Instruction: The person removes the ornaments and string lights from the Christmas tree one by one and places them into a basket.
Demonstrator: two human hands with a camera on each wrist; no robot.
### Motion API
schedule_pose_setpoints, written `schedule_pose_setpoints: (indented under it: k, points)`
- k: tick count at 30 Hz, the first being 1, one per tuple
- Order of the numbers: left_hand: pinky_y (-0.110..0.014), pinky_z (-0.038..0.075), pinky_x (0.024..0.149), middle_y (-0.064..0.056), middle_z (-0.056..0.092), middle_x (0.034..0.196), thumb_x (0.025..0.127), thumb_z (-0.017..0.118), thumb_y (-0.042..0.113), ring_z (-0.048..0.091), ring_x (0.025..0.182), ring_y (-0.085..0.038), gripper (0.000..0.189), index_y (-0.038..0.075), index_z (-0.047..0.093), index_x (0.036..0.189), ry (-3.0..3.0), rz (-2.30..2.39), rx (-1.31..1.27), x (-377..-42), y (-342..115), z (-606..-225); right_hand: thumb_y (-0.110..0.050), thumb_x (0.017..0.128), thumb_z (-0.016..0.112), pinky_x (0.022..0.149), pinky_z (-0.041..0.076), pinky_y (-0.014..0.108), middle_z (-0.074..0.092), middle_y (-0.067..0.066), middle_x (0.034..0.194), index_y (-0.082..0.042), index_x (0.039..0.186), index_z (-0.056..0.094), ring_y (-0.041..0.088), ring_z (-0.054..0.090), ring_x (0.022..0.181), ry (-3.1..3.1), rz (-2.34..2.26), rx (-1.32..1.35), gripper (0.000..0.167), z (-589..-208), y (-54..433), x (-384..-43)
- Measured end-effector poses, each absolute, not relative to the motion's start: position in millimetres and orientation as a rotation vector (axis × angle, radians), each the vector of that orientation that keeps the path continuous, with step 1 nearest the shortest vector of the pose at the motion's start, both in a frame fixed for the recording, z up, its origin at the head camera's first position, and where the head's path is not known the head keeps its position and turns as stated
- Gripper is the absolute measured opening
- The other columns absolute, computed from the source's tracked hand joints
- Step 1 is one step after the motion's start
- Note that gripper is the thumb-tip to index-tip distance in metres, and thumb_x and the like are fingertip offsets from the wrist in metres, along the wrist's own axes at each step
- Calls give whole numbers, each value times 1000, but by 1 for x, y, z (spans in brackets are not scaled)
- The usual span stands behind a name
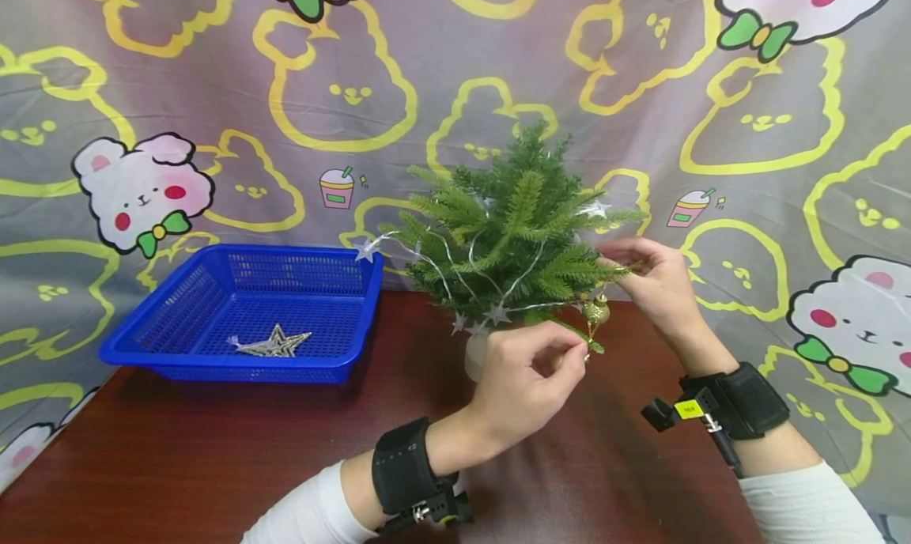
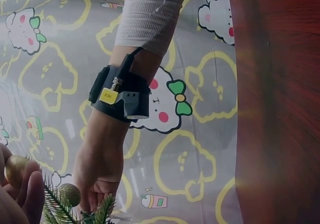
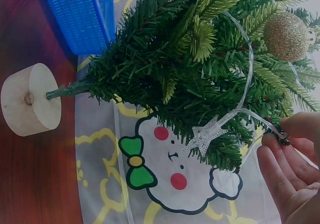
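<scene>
A small artificial Christmas tree (image 1: 512,220) stands on a pale round wooden base (image 3: 32,99). A clear wire light string (image 3: 248,74) with star-shaped lights (image 3: 206,134) winds around it. My left hand (image 1: 523,378) is at the tree's lower front, its thumb and fingers curled about a smooth gold ball ornament (image 2: 17,170), mostly hidden in the head view. Just above those fingertips hangs a glittery gold ball (image 1: 596,310). On the tree's right side, my right hand (image 1: 658,279) pinches a branch tip (image 3: 282,136) beside the light wire.
A blue plastic basket (image 1: 242,374) sits left of the tree, holding a glittery star ornament (image 1: 277,342). One star light (image 1: 366,250) sticks out near the basket's right rim. Behind the dark red table (image 1: 213,457) hangs a cartoon-print cloth (image 1: 398,46).
</scene>
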State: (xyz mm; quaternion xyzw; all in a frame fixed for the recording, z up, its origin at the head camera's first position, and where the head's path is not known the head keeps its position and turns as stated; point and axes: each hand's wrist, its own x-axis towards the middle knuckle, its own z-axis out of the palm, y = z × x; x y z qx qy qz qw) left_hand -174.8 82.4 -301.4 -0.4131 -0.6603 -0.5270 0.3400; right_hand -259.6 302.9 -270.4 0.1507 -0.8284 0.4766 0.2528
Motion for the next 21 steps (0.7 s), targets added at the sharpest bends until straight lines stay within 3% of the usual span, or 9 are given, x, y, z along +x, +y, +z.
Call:
schedule_pose_setpoints:
  k: [21]
  points:
    - [-6,44,62,8,72,75,86,66,6,56,63,5,10,13,74,85,-1728,-1224,-1056,-170,69,-295,0,88,68,74,55,13,73,-20,89,12,106,67,-2,70,83,-2189,1401,524,21,-274,300,-245]
